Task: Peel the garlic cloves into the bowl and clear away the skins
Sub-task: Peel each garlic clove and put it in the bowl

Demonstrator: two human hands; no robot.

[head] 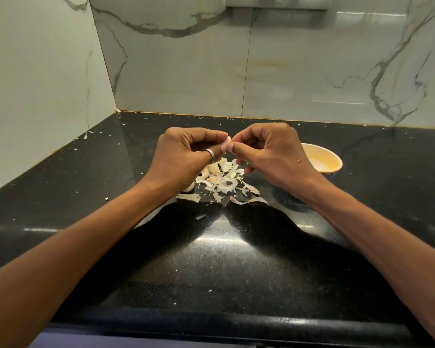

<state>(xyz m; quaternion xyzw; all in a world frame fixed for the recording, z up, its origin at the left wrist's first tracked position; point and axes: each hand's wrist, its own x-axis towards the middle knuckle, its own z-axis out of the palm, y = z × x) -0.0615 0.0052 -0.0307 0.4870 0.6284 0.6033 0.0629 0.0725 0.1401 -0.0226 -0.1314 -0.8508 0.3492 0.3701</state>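
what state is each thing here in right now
garlic clove, pinched between both hands, above the skins
left hand, fingers curled, pinching the clove
right hand, fingers curled, pinching the clove
skins, loose pile on the counter
bowl, upright, partly hidden behind the right hand

The counter point(211, 259) is black, glossy stone, finely speckled, with a bright glare across its middle. A loose heap of papery garlic skins point(224, 183) lies near its centre; a few unpeeled cloves point(207, 173) sit at the heap's left edge; two curled skins point(249, 200) lie just apart toward the front; tiny pale scraps point(96, 131) are strewn toward the back and left. To the right of the heap stands a bowl point(322, 153), orange-tinted inside.
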